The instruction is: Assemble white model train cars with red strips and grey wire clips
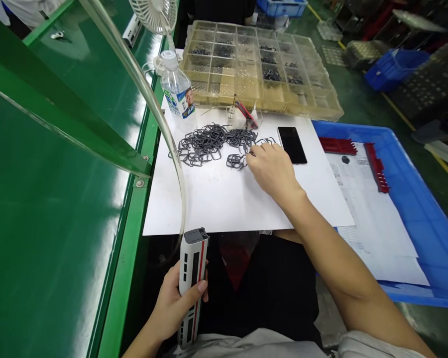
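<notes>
Down by my lap, my left hand [182, 298] is wrapped round a white model train car [189, 266] with black windows and a red stripe, held nearly upright. My right hand [271, 166] reaches over the white board [216, 204], its fingers curled down at the right edge of the loose dark parts. Those thin, bent grey-black plastic pieces [205, 141] lie in a tangled heap, with a second clump [242, 138] beside it and a small cluster [236, 161] nearest my fingertips. What my right fingertips hold, if anything, is hidden.
Behind the heap stand a water bottle [177, 89], a small holder with tools [244, 117] and a compartment tray [246, 74]. A phone [291, 144] lies right of my hand. A blue bin [399, 199] holds papers and red parts. A clear hose [160, 117] crosses at left.
</notes>
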A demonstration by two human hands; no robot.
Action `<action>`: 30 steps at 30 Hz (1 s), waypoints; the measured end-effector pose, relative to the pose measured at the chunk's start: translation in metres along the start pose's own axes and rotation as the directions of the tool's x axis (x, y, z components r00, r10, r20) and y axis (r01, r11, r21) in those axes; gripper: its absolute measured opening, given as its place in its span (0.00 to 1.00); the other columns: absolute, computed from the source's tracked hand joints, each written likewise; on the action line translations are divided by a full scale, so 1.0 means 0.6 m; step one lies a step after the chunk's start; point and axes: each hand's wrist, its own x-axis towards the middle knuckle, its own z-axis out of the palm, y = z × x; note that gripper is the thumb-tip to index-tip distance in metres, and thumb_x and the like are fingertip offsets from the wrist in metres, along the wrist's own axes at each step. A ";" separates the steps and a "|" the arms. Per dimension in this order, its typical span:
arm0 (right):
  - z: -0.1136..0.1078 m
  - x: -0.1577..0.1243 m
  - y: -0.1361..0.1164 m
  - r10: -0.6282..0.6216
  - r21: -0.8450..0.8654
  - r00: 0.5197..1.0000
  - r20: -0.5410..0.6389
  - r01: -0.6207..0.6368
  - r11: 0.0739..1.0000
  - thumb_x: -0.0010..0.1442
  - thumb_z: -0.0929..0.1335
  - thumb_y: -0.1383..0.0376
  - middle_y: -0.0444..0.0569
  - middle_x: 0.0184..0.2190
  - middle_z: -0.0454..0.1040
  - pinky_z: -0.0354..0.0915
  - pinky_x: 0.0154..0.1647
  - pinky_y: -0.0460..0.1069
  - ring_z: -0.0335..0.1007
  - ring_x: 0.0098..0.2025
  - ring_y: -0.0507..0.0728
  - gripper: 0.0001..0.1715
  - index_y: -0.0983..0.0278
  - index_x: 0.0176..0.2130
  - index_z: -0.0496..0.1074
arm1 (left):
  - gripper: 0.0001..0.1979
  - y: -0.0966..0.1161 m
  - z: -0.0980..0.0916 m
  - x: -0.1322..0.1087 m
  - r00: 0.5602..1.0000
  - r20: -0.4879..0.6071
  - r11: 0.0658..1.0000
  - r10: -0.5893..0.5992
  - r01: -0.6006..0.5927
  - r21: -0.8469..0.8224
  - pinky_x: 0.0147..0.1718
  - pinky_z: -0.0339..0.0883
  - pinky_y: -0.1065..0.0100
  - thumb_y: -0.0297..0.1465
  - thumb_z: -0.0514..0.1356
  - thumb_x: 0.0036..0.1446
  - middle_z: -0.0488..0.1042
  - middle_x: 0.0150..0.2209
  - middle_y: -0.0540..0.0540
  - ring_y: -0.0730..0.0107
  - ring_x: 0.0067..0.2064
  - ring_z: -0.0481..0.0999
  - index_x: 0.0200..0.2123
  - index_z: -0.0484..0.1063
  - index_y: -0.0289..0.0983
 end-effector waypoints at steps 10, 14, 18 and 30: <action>0.033 -0.150 0.000 0.172 0.774 0.953 -0.249 0.090 0.627 0.74 0.68 0.66 0.54 0.56 0.86 0.79 0.60 0.61 0.83 0.57 0.64 0.18 0.58 0.58 0.83 | 0.30 -0.023 0.010 -0.018 0.992 0.098 0.997 -0.079 0.079 -0.004 0.29 0.78 0.62 0.49 0.71 0.64 0.75 0.34 0.48 0.64 0.27 0.79 0.62 0.76 0.38; -0.031 -0.230 -0.078 -0.128 0.887 0.950 -0.284 0.311 0.342 0.76 0.69 0.68 0.51 0.58 0.83 0.81 0.56 0.52 0.83 0.57 0.57 0.21 0.55 0.64 0.80 | 0.34 -0.018 0.020 -0.016 0.982 0.162 0.995 -0.096 0.093 0.024 0.27 0.80 0.62 0.49 0.72 0.62 0.73 0.34 0.48 0.64 0.28 0.78 0.65 0.75 0.37; -0.061 -0.262 -0.102 -0.190 0.888 0.933 -0.306 0.352 0.296 0.76 0.68 0.70 0.55 0.60 0.82 0.81 0.57 0.53 0.80 0.59 0.58 0.23 0.57 0.65 0.78 | 0.31 -0.003 0.030 -0.017 0.971 0.229 0.997 -0.070 0.060 0.050 0.26 0.79 0.64 0.49 0.72 0.63 0.71 0.34 0.49 0.65 0.28 0.78 0.62 0.76 0.37; -0.095 -0.344 -0.075 -0.301 0.574 0.807 -0.508 0.578 0.580 0.75 0.70 0.64 0.56 0.60 0.84 0.83 0.61 0.61 0.82 0.62 0.64 0.23 0.63 0.66 0.77 | 0.26 0.051 0.074 -0.035 0.862 0.497 0.989 -0.102 0.140 -0.041 0.23 0.70 0.69 0.52 0.73 0.58 0.71 0.26 0.50 0.69 0.23 0.71 0.47 0.81 0.37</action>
